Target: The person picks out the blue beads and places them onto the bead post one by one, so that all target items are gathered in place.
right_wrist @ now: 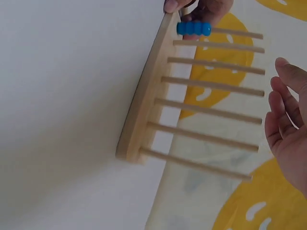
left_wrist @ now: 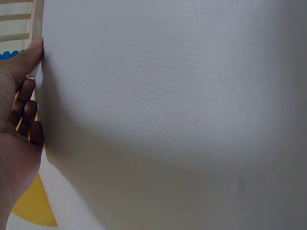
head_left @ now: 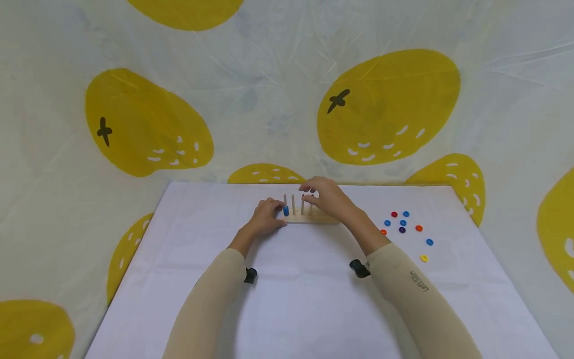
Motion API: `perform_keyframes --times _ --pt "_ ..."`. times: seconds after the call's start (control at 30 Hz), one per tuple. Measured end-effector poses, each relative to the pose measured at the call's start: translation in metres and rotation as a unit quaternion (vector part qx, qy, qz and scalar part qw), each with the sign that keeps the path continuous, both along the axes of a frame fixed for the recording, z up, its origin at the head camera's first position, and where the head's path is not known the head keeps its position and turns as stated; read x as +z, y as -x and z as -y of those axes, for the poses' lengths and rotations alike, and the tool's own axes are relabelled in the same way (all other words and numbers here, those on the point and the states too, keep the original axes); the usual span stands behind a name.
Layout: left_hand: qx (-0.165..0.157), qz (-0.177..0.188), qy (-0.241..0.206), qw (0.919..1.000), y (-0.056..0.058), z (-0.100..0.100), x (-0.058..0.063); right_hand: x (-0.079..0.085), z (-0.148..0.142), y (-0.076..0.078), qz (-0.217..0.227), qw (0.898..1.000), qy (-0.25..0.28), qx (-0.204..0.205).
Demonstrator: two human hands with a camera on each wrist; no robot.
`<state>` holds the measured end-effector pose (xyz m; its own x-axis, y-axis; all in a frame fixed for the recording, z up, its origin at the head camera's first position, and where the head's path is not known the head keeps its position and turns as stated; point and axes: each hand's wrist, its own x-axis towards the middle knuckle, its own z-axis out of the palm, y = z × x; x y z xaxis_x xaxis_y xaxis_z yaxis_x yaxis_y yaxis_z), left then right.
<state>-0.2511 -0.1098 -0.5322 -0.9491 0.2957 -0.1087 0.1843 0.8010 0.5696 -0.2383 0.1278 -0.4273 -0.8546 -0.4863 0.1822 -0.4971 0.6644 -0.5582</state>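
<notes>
A wooden peg rack stands near the table's far edge, with several upright pegs in a row. Blue rings are stacked on the peg at its left end; the other pegs are bare in the right wrist view. My left hand grips that left end of the base, its thumb at the front edge and its fingers at the end and behind. Beside the peg tops hovers my right hand, thumb and fingers apart and loosely bent, with nothing between them in the right wrist view.
Right of the rack lie several loose rings: a yellow ring, a dark purple ring, plus red, orange and blue ones. A white cloth covers the table. Behind it hangs a backdrop with yellow fruit shapes.
</notes>
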Motion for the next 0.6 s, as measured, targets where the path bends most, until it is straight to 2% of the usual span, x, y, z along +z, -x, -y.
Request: perform_keyframes --times 0.13,0.4,0.6 --pt "0.001 0.003 -0.001 1.0 -0.001 -0.003 0.001 0.002 -0.025 -0.01 -0.012 1.0 0.014 -0.019" --pt "-0.012 -0.012 0.004 0.9999 0.0 -0.002 0.0 0.001 -0.08 -0.026 -0.067 0.996 0.038 -0.041" --pt "-0.017 -0.012 0.002 0.9998 -0.001 0.0 0.001 -0.009 -0.119 -0.04 -0.099 0.993 0.012 -0.064"
